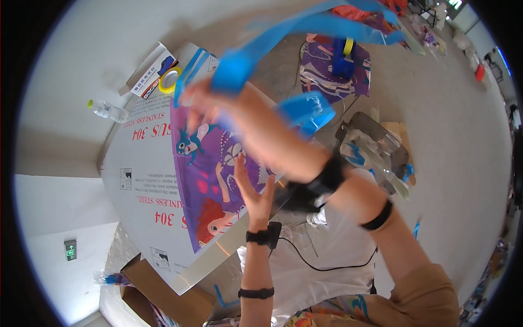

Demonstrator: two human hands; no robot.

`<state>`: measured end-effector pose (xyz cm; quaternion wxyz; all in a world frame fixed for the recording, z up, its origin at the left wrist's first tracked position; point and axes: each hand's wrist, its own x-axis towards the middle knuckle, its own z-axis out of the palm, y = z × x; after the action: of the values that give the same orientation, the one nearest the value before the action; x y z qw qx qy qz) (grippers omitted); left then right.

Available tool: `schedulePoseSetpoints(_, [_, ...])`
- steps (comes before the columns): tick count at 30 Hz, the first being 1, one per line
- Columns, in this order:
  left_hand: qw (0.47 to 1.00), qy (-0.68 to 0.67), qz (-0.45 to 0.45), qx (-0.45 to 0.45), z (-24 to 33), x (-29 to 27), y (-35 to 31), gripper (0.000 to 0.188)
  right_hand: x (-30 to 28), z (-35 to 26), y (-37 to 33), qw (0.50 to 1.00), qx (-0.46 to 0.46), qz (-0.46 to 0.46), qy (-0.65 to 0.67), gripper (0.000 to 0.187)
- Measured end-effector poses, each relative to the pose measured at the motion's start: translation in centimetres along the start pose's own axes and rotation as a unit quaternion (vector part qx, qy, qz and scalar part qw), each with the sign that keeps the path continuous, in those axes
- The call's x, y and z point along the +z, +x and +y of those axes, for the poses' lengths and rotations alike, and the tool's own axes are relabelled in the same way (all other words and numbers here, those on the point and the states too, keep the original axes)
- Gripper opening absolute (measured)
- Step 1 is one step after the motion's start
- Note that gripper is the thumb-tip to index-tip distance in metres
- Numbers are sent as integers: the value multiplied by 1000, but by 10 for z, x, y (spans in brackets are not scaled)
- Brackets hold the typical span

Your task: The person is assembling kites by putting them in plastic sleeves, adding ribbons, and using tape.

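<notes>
1. Tabletop (pixel 133 215): it spreads beneath and to the left of the right grip (pixel 204 101) and the left grip (pixel 257 199), pale with red print; its slick-looking face could let things slide if a grip pulls sideways
2. Sheet (pixel 200 173): purple, lying flat on the tabletop under both grips and running left of the left one; a drag from the right grip could skew or crease it, since I cannot see the left one pressing it down
3. Strip (pixel 338 27): blue, looping up and away to the right from the right grip, its near part across the back of that hand or wrist; a loop this slack could twist, or catch on the forearm or the wrist band (pixel 329 174)
4. Carton (pixel 163 289): brown, open, below and left of the left grip, well apart from it
5. Right grip: blurred over the sheet's far end; I cannot tell whether its fingers are closed on the strip, and a poor hold could let it spring loose
6. Left grip: thumb and fingers spread wide, holding nothing that shows, over the sheet, nearer the body than the right one
7. Box (pixel 150 71): just left of and beyond the right grip
8. Bottle (pixel 109 110): farther left of the right grip, tilted; a knock could send it rolling
9. Tape roll (pixel 170 80): yellow, beside the box, near enough to the right grip for a sweep to hit it
10. Cable (pixel 321 270): black, trailing right from the left grip's wrist; a long reach might tug it
</notes>
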<state>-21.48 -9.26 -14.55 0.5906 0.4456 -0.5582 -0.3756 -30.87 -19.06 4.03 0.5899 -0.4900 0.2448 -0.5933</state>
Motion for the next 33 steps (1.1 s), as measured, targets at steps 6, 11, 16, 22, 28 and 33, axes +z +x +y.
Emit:
schedulePoseSetpoints(6, [986, -112, 109, -53, 23, -82, -12, 58, 99, 78, -47, 990, 130, 50, 34, 22])
schedulePoseSetpoints(11, [970, -128, 169, -118, 0, -118, -11, 49, 117, 103, -54, 966, 254, 31, 34, 26])
schedulePoseSetpoints(16, [958, 207, 186, -70, -8, -119, -2, 27, 72, 129, -43, 968, 174, 102, 148, 22])
schedulePoseSetpoints(22, [917, 343, 146, -140, -14, -108, -11, 26, -83, 94, -15, 933, 103, 167, 301, 19])
schedulePoseSetpoints(28, [882, 450, 104, -96, -20, -104, -23, 37, -211, 6, -8, 966, 13, 140, 219, 17])
schedulePoseSetpoints(33, [842, 528, 49, -98, -12, -103, -25, 64, -274, 20, -35, 954, 83, 255, 134, 22])
